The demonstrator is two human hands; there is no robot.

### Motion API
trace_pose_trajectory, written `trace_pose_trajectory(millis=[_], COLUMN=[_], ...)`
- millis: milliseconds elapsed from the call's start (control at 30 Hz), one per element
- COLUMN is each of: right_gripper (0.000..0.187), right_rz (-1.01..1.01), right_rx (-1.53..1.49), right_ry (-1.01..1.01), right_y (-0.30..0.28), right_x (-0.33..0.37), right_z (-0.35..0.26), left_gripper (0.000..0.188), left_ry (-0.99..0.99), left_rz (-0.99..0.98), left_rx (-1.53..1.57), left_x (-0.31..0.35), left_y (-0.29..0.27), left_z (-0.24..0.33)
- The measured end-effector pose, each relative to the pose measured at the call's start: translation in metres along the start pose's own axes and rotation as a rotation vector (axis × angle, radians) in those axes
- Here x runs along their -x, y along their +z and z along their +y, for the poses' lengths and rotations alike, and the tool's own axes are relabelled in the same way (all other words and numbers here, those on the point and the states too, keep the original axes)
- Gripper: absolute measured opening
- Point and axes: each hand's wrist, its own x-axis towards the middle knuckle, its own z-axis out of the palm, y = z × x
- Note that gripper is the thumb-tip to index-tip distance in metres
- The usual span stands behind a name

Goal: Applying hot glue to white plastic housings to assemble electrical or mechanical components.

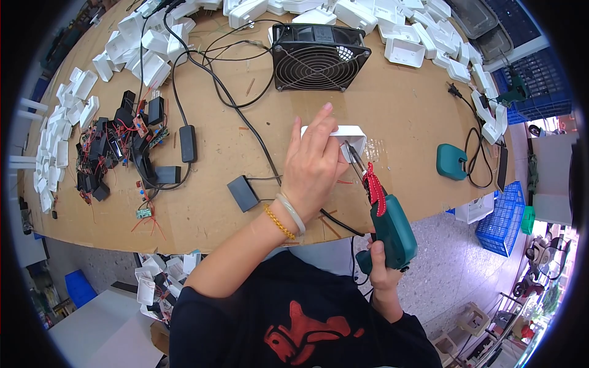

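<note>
My left hand [316, 162] holds a white plastic case [352, 131] down on the cardboard-covered table, its fingers over the case's left part. The case's open side faces me; its inside is partly hidden by the hand. My right hand [383, 270] is closed around the handle of a green soldering gun [394, 230]. A red ribbon with white stitching [375, 190] is wrapped at the gun's front. Its dark metal tip reaches into the case, near my left fingertips. Whether the tip touches anything inside, I cannot tell.
A black fan [320, 61] stands beyond the case. White plastic housings [405, 52] crowd the far edge. At left lies a heap of black boxes and circuit boards [116, 144]. Black cables [230, 104] cross the table. A black box [243, 194] sits near my left wrist, a green piece [452, 162] at right.
</note>
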Motion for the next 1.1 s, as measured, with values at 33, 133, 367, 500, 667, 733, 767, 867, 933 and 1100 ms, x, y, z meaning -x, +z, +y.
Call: trace_pose_trajectory(millis=[33, 133, 367, 500, 667, 733, 767, 867, 933, 1100], right_gripper=[0.022, 0.021, 0.021, 0.023, 0.023, 0.023, 0.023, 0.023, 0.023, 0.023], right_rz=[0.000, 0.000, -0.035, -0.041, -0.016, -0.012, -0.032, -0.027, -0.002, -0.031], right_rx=[0.001, 0.001, 0.073, 0.086, 0.031, 0.020, 0.063, 0.058, 0.008, 0.085], right_ry=[0.000, -0.005, -0.021, -0.035, 0.007, 0.005, -0.002, -0.008, -0.009, -0.051], right_y=[0.0000, 0.0008, -0.0022, -0.0029, 0.0003, -0.0006, -0.0029, -0.0005, 0.0008, -0.0020], right_x=[0.0000, -0.0006, -0.0021, -0.0005, -0.0013, -0.0007, -0.0002, -0.0008, -0.0016, -0.0024], right_z=[0.0000, -0.0012, -0.0038, -0.0002, -0.0061, -0.0044, -0.0028, -0.0041, -0.0041, -0.0020], left_gripper=[0.016, 0.016, 0.015, 0.015, 0.015, 0.015, 0.015, 0.015, 0.015, 0.015], left_ry=[0.001, 0.000, 0.008, 0.013, 0.009, 0.006, 0.005, 0.006, 0.007, 0.014], left_rz=[-0.003, -0.004, 0.006, 0.005, -0.003, -0.010, -0.010, -0.004, 0.005, 0.009], left_rx=[0.001, 0.002, -0.009, -0.016, -0.008, -0.006, -0.006, -0.005, 0.001, -0.006], left_x=[0.0001, 0.0003, 0.0007, 0.0004, -0.0004, -0.0004, -0.0004, 0.0002, 0.0002, 0.0004], left_y=[0.0000, -0.0001, 0.0013, 0.0001, -0.0003, -0.0014, -0.0014, 0.0000, 0.0005, 0.0013], left_z=[0.0000, -0.0001, -0.0004, -0.0002, 0.0006, 0.0006, 0.0004, 0.0005, 0.0002, -0.0008])
